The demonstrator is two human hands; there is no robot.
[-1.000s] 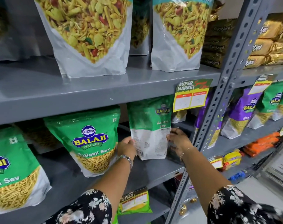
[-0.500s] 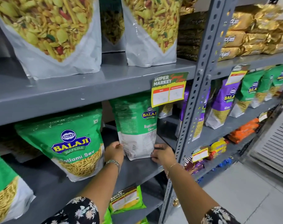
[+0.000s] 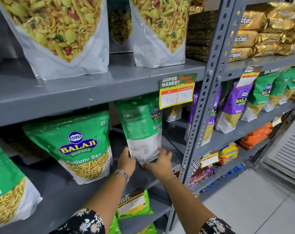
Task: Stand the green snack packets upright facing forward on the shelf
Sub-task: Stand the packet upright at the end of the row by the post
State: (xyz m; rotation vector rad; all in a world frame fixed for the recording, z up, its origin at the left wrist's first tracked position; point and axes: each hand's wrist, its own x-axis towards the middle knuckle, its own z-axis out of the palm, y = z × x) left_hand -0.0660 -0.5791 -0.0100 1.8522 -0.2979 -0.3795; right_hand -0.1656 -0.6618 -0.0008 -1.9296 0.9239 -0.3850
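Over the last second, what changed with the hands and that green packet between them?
Both hands slid down the upright green Ratlami Sev packet from its mid-sides to its white bottom edge: left hand at the lower left corner, right hand at the lower right. The packet stayed upright on the grey metal shelf, its printed back still showing. The neighbouring green Balaji packet stayed leaning, front out.

Both my arms reach forward, left hand (image 3: 126, 160) and right hand (image 3: 161, 162) cupped close together, fingers curled in a grip.
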